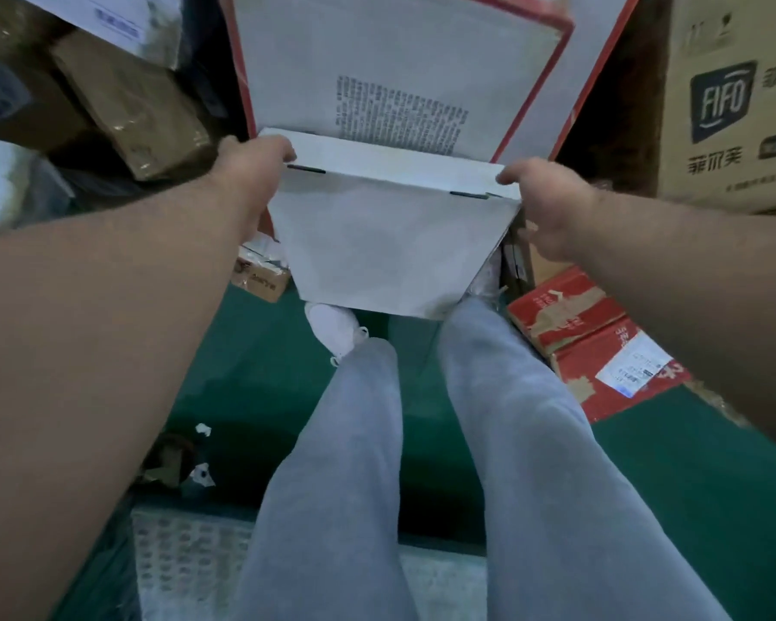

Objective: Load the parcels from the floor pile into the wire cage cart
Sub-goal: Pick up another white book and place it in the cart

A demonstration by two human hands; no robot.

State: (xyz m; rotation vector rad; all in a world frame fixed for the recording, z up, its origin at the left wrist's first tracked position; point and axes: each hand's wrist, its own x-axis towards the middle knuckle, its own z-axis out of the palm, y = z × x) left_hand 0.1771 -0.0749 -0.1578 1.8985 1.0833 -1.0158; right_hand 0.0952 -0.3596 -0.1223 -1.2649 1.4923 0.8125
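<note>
My left hand (254, 172) and right hand (552, 208) each clasp an opposite end of the flat white cardboard parcel (390, 248), balancing it above the green floor (252, 365), probably so it lifts without tipping.

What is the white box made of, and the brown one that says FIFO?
The white box looks like cardboard with a smooth, matte white coat: crisp folded edges and tab slots show. The FIFO box looks like plain brown cardboard, dull and uncoated, with dark print; its inside layers are hidden.
</note>
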